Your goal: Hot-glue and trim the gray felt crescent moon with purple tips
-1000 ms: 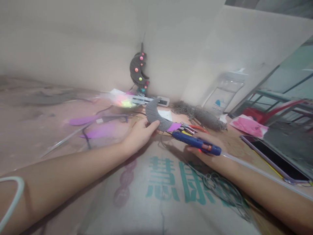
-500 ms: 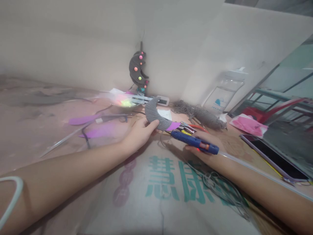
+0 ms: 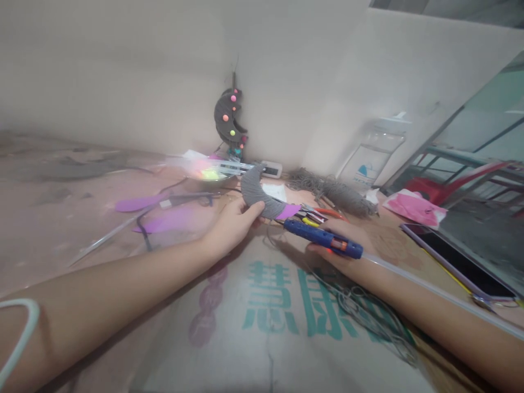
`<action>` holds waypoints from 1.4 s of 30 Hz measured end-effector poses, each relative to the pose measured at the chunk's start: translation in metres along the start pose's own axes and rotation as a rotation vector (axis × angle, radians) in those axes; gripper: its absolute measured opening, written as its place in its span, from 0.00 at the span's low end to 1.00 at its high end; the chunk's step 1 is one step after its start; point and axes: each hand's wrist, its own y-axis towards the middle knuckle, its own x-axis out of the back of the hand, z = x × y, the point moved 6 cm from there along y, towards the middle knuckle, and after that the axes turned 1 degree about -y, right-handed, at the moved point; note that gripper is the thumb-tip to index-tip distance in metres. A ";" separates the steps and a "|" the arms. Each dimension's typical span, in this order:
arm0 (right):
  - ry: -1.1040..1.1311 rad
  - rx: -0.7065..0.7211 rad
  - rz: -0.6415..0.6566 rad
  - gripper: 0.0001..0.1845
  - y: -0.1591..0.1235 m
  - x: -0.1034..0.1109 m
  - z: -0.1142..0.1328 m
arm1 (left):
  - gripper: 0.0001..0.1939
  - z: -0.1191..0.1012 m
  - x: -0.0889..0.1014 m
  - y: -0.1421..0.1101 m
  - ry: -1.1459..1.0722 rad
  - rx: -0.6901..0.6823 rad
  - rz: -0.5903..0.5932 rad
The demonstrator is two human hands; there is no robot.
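My left hand [image 3: 235, 224] pinches a crescent [image 3: 257, 194] wrapped in grey yarn, its lower right tip a bare purple piece. In my right hand [image 3: 333, 245] is a blue hot glue gun [image 3: 323, 238] with a clear glue stick trailing back along my forearm. A red light glows on the gun's underside, and its nozzle is close to the purple tip; whether they touch I cannot tell. Behind, against the wall, stands a finished-looking dark crescent [image 3: 224, 117] dotted with coloured balls. Purple cut-out pieces [image 3: 137, 204] lie to the left.
A bowl of bright items [image 3: 210, 177] and a grey yarn skein [image 3: 347, 197] are at the back. Pliers [image 3: 313, 220] lie behind the glue gun. A water bottle [image 3: 370, 155], a pink packet [image 3: 415, 207] and a phone [image 3: 458, 262] occupy the right. A loose cable [image 3: 368, 308] crosses the printed cardboard [image 3: 229, 355].
The whole view has shifted slightly. Both hands keep their hold on the yarn crescent and the glue gun, with hardly any movement between them.
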 end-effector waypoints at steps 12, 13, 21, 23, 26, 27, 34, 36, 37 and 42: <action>-0.007 0.009 -0.012 0.12 -0.001 -0.003 -0.004 | 0.16 0.001 0.000 0.001 0.020 -0.014 0.005; -0.006 0.014 -0.016 0.12 0.000 -0.002 -0.004 | 0.16 0.000 0.000 0.001 0.014 -0.012 0.004; -0.011 0.017 -0.001 0.12 0.000 -0.001 -0.002 | 0.17 0.001 0.000 0.001 0.008 -0.009 0.003; -0.008 0.031 -0.009 0.12 0.000 -0.001 -0.001 | 0.17 0.001 0.000 0.001 0.009 -0.008 0.008; -0.014 0.052 -0.014 0.12 -0.001 0.000 0.001 | 0.16 0.001 0.000 0.001 0.009 0.002 0.014; -0.016 0.053 -0.012 0.12 -0.001 0.000 0.001 | 0.16 0.001 0.000 0.001 0.010 0.007 0.013; -0.013 0.038 -0.022 0.13 -0.001 -0.002 -0.003 | 0.16 0.003 0.001 0.001 0.033 0.001 0.019; -0.010 0.021 -0.027 0.13 -0.001 -0.001 -0.004 | 0.16 0.003 0.000 0.001 0.033 0.000 0.020; -0.011 0.015 -0.029 0.13 -0.001 -0.001 -0.004 | 0.16 0.003 0.000 0.002 0.034 0.003 0.019; -0.034 -0.007 -0.013 0.15 -0.002 -0.001 -0.005 | 0.17 0.000 0.000 0.001 0.048 0.009 0.016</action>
